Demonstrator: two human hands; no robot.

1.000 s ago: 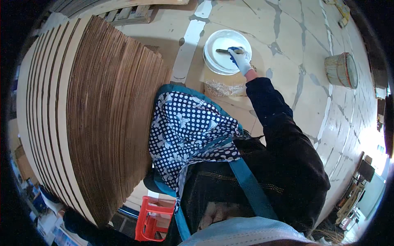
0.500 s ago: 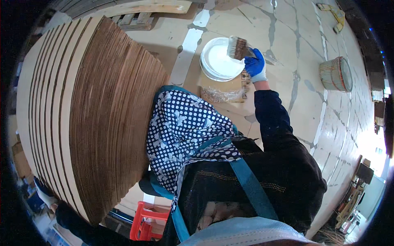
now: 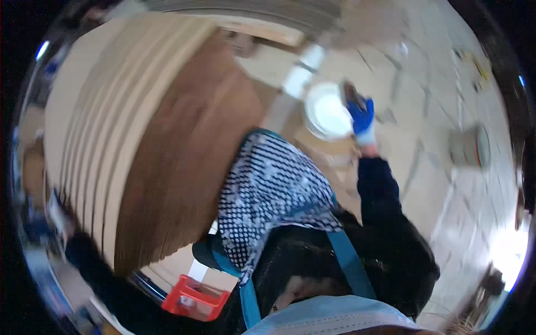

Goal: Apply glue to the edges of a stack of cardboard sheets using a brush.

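Observation:
My right hand, in a blue and white glove, is closed around a wide paintbrush at the right rim of a white bucket. White liquid fills the bucket, which sits on a brown cardboard piece. To my left stands a tall stack of thin boards, brown along the edges and pale on the faces, several of them fanned apart. At the stack's far left side is my gloved left hand; blur hides its finger pose. A polka-dot apron covers my lap.
A red plastic stool stands behind at the lower left. To the right, a greyish bucket rests on the floor, with a yellow object beyond it. More boards lie at the top.
The whole view has shifted and blurred, with the bucket and stack now further right in the picture. The brush has turned more upright at the bucket's right rim. My left hand stays by the stack.

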